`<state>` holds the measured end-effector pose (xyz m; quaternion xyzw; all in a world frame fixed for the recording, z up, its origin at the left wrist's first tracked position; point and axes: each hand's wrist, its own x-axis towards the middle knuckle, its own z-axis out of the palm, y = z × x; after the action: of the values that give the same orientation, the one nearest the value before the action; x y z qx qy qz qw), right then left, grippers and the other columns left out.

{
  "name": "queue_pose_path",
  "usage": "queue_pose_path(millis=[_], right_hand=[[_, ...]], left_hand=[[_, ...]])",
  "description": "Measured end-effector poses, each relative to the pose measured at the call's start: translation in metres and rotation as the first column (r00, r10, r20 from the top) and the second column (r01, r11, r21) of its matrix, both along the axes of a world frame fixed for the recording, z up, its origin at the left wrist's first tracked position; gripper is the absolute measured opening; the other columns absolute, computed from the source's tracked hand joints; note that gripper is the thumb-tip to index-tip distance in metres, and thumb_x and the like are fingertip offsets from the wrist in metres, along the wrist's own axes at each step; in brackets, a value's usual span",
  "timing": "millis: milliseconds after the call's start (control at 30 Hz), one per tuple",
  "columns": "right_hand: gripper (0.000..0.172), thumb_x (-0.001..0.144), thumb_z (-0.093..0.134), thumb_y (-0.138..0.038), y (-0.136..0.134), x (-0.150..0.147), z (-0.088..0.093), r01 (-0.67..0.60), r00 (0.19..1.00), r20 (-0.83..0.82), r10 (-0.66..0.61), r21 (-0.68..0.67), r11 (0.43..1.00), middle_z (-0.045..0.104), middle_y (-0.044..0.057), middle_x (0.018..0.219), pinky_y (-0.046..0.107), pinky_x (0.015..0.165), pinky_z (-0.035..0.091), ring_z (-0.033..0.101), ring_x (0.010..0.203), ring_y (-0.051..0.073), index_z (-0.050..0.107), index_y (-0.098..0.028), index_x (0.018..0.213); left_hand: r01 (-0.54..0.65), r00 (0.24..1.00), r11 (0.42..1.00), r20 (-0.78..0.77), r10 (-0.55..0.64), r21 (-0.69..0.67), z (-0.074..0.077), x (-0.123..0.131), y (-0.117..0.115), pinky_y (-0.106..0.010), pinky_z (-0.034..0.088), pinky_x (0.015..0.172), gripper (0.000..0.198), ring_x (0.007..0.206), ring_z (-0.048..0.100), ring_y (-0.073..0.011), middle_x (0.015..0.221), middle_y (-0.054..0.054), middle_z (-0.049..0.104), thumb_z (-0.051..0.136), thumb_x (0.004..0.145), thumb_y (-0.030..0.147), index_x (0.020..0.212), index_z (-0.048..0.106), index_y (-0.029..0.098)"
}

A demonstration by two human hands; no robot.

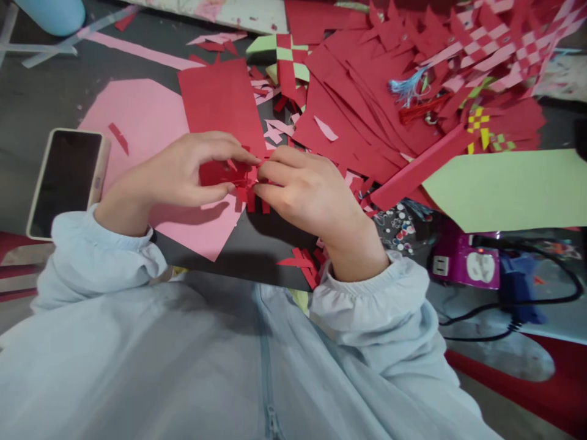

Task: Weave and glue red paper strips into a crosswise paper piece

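My left hand [183, 174] and my right hand [305, 192] meet at the middle of the dark table, both pinched on a small red woven paper piece [245, 183] with loose strip ends hanging below it. The piece is held just above a pink paper sheet [147, 116]. A red paper sheet [220, 98] lies right behind my fingers. Both wrists wear pale blue sleeves.
A phone [66, 180] lies face up at the left. A heap of red paper pieces and woven red-pink shapes [413, 73] fills the back right. A pale green sheet [509, 186] lies at the right, above a purple device [463, 263] with a black cable. Red scraps [302, 264] lie near my right wrist.
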<state>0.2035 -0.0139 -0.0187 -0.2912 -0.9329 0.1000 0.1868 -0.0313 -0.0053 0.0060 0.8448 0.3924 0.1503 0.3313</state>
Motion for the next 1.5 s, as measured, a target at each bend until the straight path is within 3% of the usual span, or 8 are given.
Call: queue_pose_path(millis=[167, 300, 533, 700, 800, 1033, 1267, 1500], right_hand=[[0.038, 0.100, 0.041, -0.011, 0.000, 0.000, -0.001, -0.029, 1.000, -0.011, 0.028, -0.036, 0.999, 0.062, 0.007, 0.079, 0.035, 0.069, 0.038, 0.052, 0.084, 0.020, 0.066, -0.020, 0.073], [0.039, 0.102, 0.037, -0.009, -0.002, -0.001, -0.001, 0.004, 1.000, -0.012, -0.004, 0.016, 1.000, 0.058, 0.004, 0.070, 0.034, 0.067, 0.035, 0.050, 0.079, 0.018, 0.065, -0.020, 0.078], [0.041, 0.101, 0.037, -0.008, -0.002, -0.001, -0.003, 0.003, 0.996, 0.089, -0.010, 0.077, 0.997, 0.061, 0.005, 0.072, 0.034, 0.067, 0.033, 0.050, 0.081, 0.018, 0.067, -0.018, 0.075], [0.039, 0.100, 0.040, -0.008, 0.000, 0.000, -0.007, -0.012, 0.994, 0.110, 0.004, 0.071, 0.997, 0.063, 0.006, 0.076, 0.034, 0.067, 0.033, 0.052, 0.083, 0.018, 0.067, -0.018, 0.072], [0.040, 0.099, 0.039, -0.007, 0.001, 0.000, -0.007, -0.023, 0.993, 0.121, 0.013, 0.084, 0.996, 0.064, 0.006, 0.077, 0.034, 0.067, 0.033, 0.052, 0.083, 0.018, 0.068, -0.017, 0.073], [0.042, 0.100, 0.037, -0.007, 0.001, -0.001, -0.003, -0.014, 0.987, 0.160, -0.002, 0.096, 0.995, 0.063, 0.006, 0.075, 0.034, 0.067, 0.034, 0.052, 0.081, 0.019, 0.068, -0.017, 0.074], [0.042, 0.100, 0.035, -0.006, 0.000, -0.002, 0.001, 0.024, 0.981, 0.189, -0.036, 0.065, 0.998, 0.063, 0.008, 0.078, 0.036, 0.068, 0.033, 0.051, 0.082, 0.020, 0.069, -0.016, 0.077], [0.039, 0.099, 0.038, -0.007, -0.002, -0.007, -0.003, 0.004, 0.979, 0.204, -0.014, 0.048, 0.999, 0.065, 0.009, 0.080, 0.037, 0.068, 0.032, 0.052, 0.082, 0.021, 0.070, -0.016, 0.080]], left_hand=[[0.052, 0.996, 0.999, 0.066, -0.051, -0.005, 0.003, -0.003, -0.002, -0.041, 0.055, 0.095, 0.022, 0.103, 0.068, -0.0227, 0.115, 0.000, 0.075, 0.058, 0.079, 0.022, 0.092, 0.074, 0.030], [-0.039, 0.997, 0.999, 0.060, 0.039, -0.010, 0.005, -0.004, -0.006, -0.040, 0.055, 0.089, 0.016, 0.100, 0.067, -0.0222, 0.104, 0.000, 0.077, 0.053, 0.074, 0.016, 0.068, 0.064, 0.025], [-0.120, 0.985, 0.992, -0.123, 0.124, 0.041, 0.006, 0.008, -0.008, -0.032, 0.050, 0.082, 0.018, 0.084, 0.064, -0.0167, 0.085, -0.002, 0.074, 0.051, 0.080, 0.026, 0.081, 0.068, 0.021], [-0.118, 0.959, 0.993, -0.260, 0.113, -0.003, 0.001, 0.014, -0.009, -0.028, 0.038, 0.061, 0.012, 0.059, 0.054, -0.0127, 0.064, 0.001, 0.061, 0.058, 0.075, 0.031, 0.071, 0.060, 0.020], [-0.089, 0.951, 0.995, -0.300, 0.069, -0.051, -0.001, 0.014, -0.008, -0.028, 0.033, 0.058, 0.016, 0.054, 0.047, -0.0110, 0.060, 0.002, 0.055, 0.060, 0.076, 0.034, 0.068, 0.054, 0.020], [-0.089, 0.941, 0.994, -0.331, 0.066, -0.056, -0.003, 0.012, -0.009, -0.029, 0.027, 0.058, 0.031, 0.053, 0.035, -0.0099, 0.055, 0.004, 0.036, 0.057, 0.078, 0.040, 0.061, 0.039, 0.021], [-0.123, 0.943, 0.992, -0.315, 0.110, -0.022, -0.003, 0.009, -0.011, -0.032, 0.021, 0.059, 0.026, 0.056, 0.025, -0.0108, 0.058, 0.003, 0.021, 0.050, 0.070, 0.023, 0.060, 0.026, 0.022], [-0.070, 0.955, 0.996, -0.292, 0.053, -0.049, 0.001, 0.016, -0.012, -0.031, 0.023, 0.056, 0.033, 0.053, 0.024, -0.0091, 0.053, 0.005, 0.027, 0.054, 0.080, 0.028, 0.060, 0.029, 0.022]])
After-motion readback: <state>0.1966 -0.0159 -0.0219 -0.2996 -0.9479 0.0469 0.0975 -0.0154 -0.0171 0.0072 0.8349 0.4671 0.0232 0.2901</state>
